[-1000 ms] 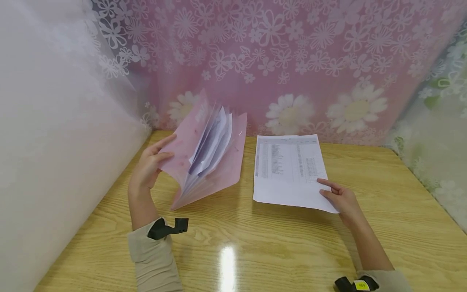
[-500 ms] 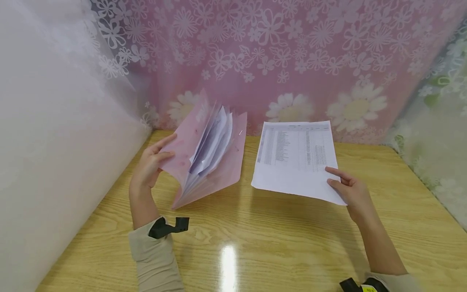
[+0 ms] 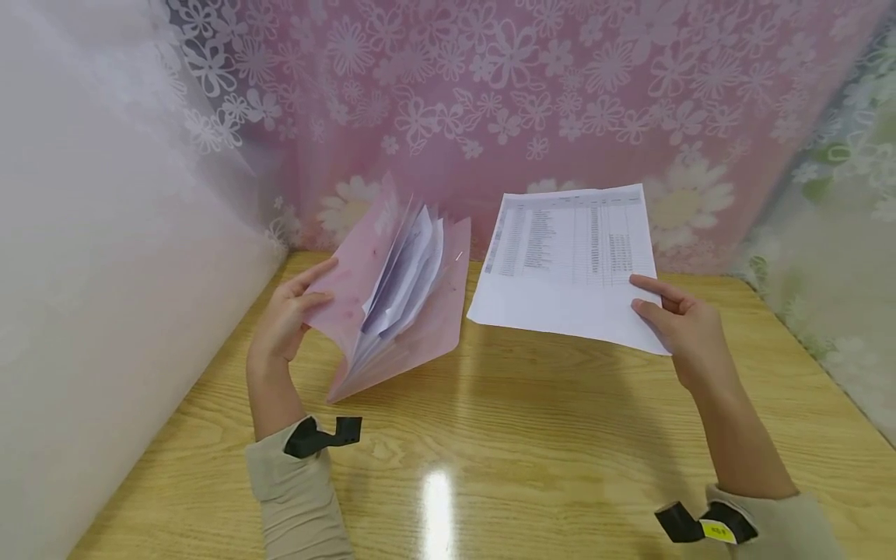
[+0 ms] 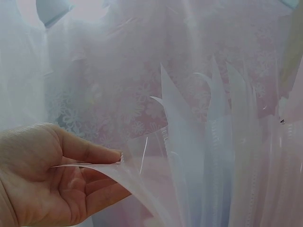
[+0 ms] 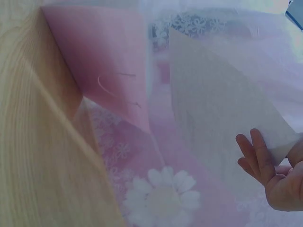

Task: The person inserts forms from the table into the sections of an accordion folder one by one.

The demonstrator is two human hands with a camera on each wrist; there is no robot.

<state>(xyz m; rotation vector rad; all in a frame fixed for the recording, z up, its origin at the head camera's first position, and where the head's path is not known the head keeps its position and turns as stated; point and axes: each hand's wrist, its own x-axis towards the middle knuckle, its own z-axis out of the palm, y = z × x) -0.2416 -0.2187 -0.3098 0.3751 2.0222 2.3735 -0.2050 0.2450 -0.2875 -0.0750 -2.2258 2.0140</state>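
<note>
A pink translucent document folder [image 3: 434, 323] stands fanned apart on the table, with white papers [image 3: 402, 284] inside its clear sleeves [image 4: 189, 142]. My left hand [image 3: 283, 315] grips the folder's left cover, thumb on one side and fingers on the other. Held in the air to the right of the folder is a printed sheet of paper [image 3: 560, 257] with a table of small text, too small to read. My right hand [image 3: 689, 327] pinches this sheet at its lower right edge. The right wrist view shows the back of the sheet [image 5: 213, 109] and the folder's outer cover [image 5: 109, 61].
The wooden table [image 3: 532, 467] lies under both arms. A pink floral curtain [image 3: 490, 117] hangs behind it. A white sheet wall [image 3: 126, 233] borders the left side, and a floral drape [image 3: 840, 272] the right.
My right hand has lifted the printed sheet upward and slightly to the right, away from the tabletop. My left hand and the folder have stayed in place.
</note>
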